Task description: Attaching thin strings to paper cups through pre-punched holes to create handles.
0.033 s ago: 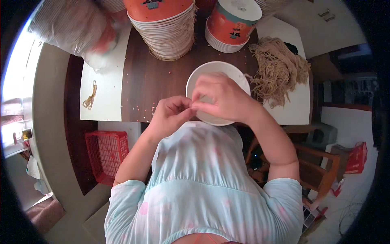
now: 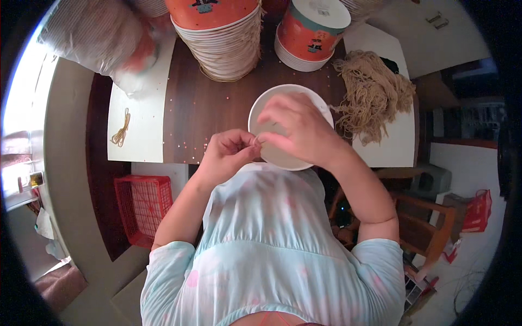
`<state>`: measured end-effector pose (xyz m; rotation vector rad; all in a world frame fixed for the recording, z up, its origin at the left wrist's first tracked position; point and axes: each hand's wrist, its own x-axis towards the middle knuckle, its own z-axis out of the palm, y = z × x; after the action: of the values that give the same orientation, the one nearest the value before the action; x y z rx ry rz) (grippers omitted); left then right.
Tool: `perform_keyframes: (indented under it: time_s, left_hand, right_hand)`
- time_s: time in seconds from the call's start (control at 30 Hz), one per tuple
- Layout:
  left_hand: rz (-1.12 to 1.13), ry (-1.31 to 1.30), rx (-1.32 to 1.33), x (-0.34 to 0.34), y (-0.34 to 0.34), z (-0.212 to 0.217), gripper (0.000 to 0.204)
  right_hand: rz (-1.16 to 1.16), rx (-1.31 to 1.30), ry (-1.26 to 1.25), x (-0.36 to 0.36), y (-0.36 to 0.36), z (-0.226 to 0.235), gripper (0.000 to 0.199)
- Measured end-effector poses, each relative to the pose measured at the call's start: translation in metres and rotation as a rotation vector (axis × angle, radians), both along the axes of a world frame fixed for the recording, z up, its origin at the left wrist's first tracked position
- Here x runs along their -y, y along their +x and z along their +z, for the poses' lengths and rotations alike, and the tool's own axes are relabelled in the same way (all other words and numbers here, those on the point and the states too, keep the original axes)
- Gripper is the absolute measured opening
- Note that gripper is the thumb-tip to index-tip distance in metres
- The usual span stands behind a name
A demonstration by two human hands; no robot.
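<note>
A white round bucket point(image 2: 292, 161) stands open side up at the near table edge, against my clothing. At its left rim, my left hand point(image 2: 231, 149) is closed, thumb and fingertips pinched together; a thin pale strand seems to show there, too small to name. My right hand point(image 2: 299, 127) hovers over the bucket's mouth, its thumb close to the left fingertips and its fingers spread away from the thumb. Much of the bucket's inside is hidden by the right hand. Right of the bucket lies a heap of tan cords point(image 2: 372, 95), near a pale bit at the rim.
A tall stack of orange-and-white buckets point(image 2: 220, 49) and a shorter orange stack point(image 2: 312, 38) stand at the back. Plastic-wrapped stacks point(image 2: 95, 41) fill the far left. A small tan cord bundle point(image 2: 120, 127) lies left. Below hangs or stands a red basket point(image 2: 142, 209). Tiny beads point(image 2: 187, 146) dot the brown tabletop.
My right fingers have parted from the thumb and lifted off the left fingertips. The bucket has shifted slightly toward me. My left hand keeps its pinch.
</note>
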<state>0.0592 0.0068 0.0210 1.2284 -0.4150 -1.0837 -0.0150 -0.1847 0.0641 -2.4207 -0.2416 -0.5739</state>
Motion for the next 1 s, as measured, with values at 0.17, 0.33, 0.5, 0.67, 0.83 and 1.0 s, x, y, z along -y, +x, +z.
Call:
perform_keyframes:
  time_s: [0.17,0.33,0.5,0.67,0.83,1.0]
  left_hand:
    - [0.035,-0.045,-0.053,-0.011,0.0,-0.011,0.005]
    - [-0.016,-0.016,-0.046,-0.006,0.0,-0.009,0.004]
    - [-0.079,-0.028,-0.082,-0.002,0.001,-0.012,0.003]
    - [-0.048,-0.042,-0.061,-0.002,-0.005,-0.007,0.005]
    - [-0.036,0.052,-0.007,-0.011,-0.005,0.001,0.005]
    - [-0.002,0.007,-0.064,-0.012,-0.005,-0.002,0.005]
  right_hand:
    - [-0.193,-0.306,0.271,-0.009,-0.045,-0.007,0.015]
    - [-0.149,-0.38,0.432,-0.032,-0.046,-0.019,0.019]
    - [-0.096,-0.091,0.037,-0.029,-0.034,-0.041,0.021]
    - [-0.133,0.014,-0.069,-0.034,-0.041,-0.039,0.019]
    - [-0.195,0.111,-0.178,-0.042,-0.051,-0.033,0.023]
    - [-0.193,0.158,-0.213,-0.045,-0.056,-0.033,0.03]
